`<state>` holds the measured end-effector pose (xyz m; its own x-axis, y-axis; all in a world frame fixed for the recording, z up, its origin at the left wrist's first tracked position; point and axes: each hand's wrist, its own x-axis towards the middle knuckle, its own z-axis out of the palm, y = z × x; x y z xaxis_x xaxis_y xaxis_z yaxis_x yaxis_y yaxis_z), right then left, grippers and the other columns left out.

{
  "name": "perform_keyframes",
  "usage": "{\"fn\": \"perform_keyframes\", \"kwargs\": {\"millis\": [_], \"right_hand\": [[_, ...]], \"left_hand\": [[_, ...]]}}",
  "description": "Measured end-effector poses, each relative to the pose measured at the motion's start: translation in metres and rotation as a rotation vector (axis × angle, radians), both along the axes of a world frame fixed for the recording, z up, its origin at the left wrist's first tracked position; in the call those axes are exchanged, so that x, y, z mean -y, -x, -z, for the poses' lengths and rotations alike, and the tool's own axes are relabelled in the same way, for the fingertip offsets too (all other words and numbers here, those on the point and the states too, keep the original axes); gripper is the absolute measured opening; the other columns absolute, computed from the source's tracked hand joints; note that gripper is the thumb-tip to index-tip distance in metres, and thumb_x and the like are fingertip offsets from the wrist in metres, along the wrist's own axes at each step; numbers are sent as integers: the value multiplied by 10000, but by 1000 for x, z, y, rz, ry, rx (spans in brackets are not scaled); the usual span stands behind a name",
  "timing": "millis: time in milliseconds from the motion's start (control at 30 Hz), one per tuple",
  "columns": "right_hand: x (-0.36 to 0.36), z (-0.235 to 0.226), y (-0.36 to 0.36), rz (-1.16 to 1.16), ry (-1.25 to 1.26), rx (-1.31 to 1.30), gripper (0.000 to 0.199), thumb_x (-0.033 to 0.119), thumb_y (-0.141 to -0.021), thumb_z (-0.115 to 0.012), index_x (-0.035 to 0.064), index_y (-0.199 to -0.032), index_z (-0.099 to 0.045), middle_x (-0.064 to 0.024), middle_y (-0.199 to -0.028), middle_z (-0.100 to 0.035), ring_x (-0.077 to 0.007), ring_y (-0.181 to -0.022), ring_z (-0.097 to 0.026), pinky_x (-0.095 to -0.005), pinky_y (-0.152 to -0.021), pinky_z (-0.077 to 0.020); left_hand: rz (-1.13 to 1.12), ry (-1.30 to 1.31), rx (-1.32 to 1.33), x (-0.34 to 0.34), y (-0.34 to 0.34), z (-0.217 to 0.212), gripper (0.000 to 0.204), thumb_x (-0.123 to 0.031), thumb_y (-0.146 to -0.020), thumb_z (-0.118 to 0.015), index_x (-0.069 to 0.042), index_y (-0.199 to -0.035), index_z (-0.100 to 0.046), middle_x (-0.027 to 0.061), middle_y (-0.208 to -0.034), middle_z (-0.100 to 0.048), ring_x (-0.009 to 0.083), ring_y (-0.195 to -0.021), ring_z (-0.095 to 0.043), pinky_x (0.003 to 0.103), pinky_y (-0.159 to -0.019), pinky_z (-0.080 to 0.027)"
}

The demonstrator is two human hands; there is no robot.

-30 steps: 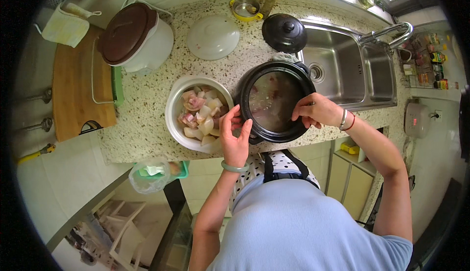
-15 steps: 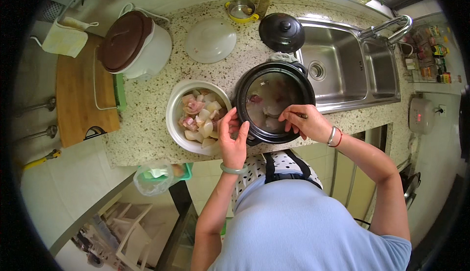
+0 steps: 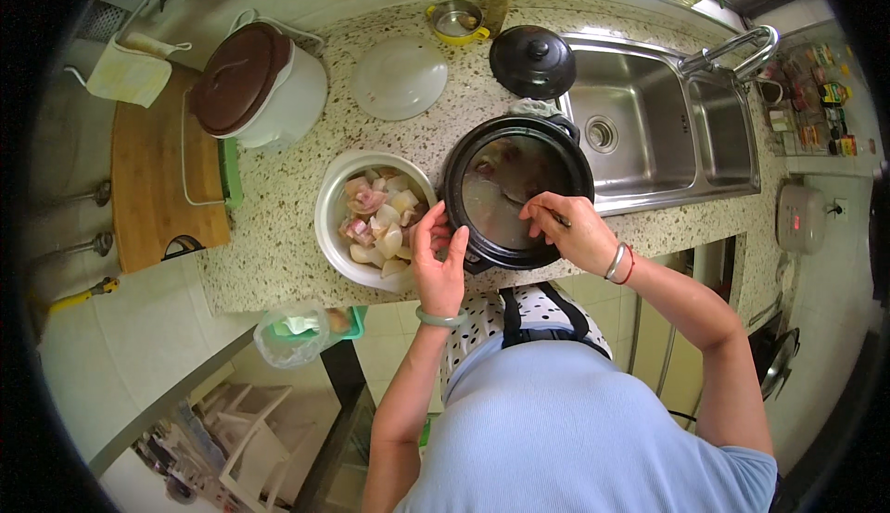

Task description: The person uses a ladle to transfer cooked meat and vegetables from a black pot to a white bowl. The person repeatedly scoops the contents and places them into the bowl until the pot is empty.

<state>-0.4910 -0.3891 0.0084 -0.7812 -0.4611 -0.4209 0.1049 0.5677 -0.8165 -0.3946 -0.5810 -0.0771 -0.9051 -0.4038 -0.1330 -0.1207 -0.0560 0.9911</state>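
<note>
A black round pot (image 3: 451,165) stands on the counter, holding cloudy liquid with dark reddish pieces in it. My right hand (image 3: 575,230) is over the pot's near right rim, its fingers pinched round a thin-handled utensil (image 3: 562,220). The utensil's lower end goes into the liquid, so its shape is hard to make out. My left hand (image 3: 439,253) rests against the pot's left side, thumb and fingers apart, between the pot and a white bowl (image 3: 331,252). In that bowl lie pale chunks and pink meat pieces (image 3: 382,221).
A black lid (image 3: 533,63) and a whitish lid (image 3: 400,78) lie behind the pot. A steel sink (image 3: 640,133) is to the right. A white container (image 3: 292,96) with a brown lid, a wooden board (image 3: 153,202) and a small yellow-handled pan (image 3: 457,22) stand around.
My right hand has shifted slightly left, and the utensil in the liquid has moved with it. The pieces in the liquid have changed place. My left hand stays at the pot's side.
</note>
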Motion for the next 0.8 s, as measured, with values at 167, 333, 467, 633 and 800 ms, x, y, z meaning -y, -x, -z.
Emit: {"fn": "perform_keyframes", "kwargs": {"millis": [167, 333, 467, 633, 800], "right_hand": [[0, 16, -12, -129, 37, -379, 132, 36, -940, -533, -9, -1002, -640, -131, -830, -680, -238, -733, -674, -332, -670, -536], [9, 9, -26, -292, -145, -558, 118, 100, -891, -579, -7, -843, -581, -218, -810, -656, -392, -744, -646, -468, -664, -530], [16, 6, -19, -199, -216, -481, 97, 63, -901, -555, 10, -849, -617, -153, -747, -678, -350, -701, -668, -419, -655, -535], [24, 5, 11, -17, -16, -218, 183, 82, -930, -510, -34, -902, -649, -119, -643, -657, -191, -573, -641, -335, -531, -516], [26, 11, 41, 167, 46, 231, 264, 147, -966, -475, -39, -959, -662, -92, -691, -675, -101, -546, -592, -256, -434, -489]], "left_hand": [[3, 3, 4, 0, 0, 0, 433, -129, -933, -676, -8, -1321, -528, 79, -1135, -566, 139, -927, -553, 280, -836, -492], [-1, 8, -10, 1, -1, 2, 426, -120, -933, -673, -10, -1319, -529, 75, -1128, -562, 136, -925, -552, 283, -837, -497], [-3, 14, -11, 0, -1, 1, 426, -110, -933, -672, -7, -1320, -526, 78, -1133, -563, 139, -936, -554, 286, -838, -500], [2, 20, -9, 0, 0, 3, 426, -100, -934, -667, -2, -1321, -521, 85, -1153, -566, 145, -952, -558, 289, -849, -501], [-1, 9, -28, -1, 0, 3, 424, -92, -936, -660, 4, -1323, -515, 90, -1164, -571, 150, -972, -565, 292, -858, -501]]}}
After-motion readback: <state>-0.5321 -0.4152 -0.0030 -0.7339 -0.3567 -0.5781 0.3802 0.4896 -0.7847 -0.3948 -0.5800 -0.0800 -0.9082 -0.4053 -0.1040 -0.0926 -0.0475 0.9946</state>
